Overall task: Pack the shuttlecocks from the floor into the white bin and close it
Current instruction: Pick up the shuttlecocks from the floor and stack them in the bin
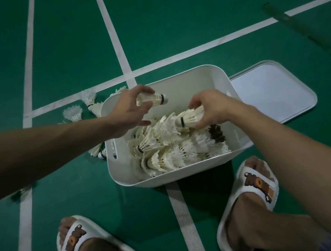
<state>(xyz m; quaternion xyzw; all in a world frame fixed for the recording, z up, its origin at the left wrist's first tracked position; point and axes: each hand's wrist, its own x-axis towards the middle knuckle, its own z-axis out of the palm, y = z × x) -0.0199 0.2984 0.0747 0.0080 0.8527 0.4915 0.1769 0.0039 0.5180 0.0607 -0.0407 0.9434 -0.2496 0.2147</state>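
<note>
Head view looks down on both my hands over the bin [189, 174]. My left hand [130, 111] pinches a shuttlecock [154, 99] by its feathers above the bin's far left corner, cork pointing toward my right hand [211, 107]. That hand has its fingers curled round a second shuttlecock [191, 117], just on top of the pile [164, 153] that fills the near half of the bin below both hands.

I judge much of the packing done, but not all. Loose shuttlecocks [90, 102] lie on the floor [186, 14] beyond my left hand, outside the bin's left wall, and a stray shuttlecock [100, 153] shows under my left forearm. Those go in after the two I hold, and the far half of the bin has room for them.

The lid [269, 92] lies flat on the floor beyond my right hand, one edge hidden behind the bin's right wall. It is not on yet, so closing is the last step left.
</note>
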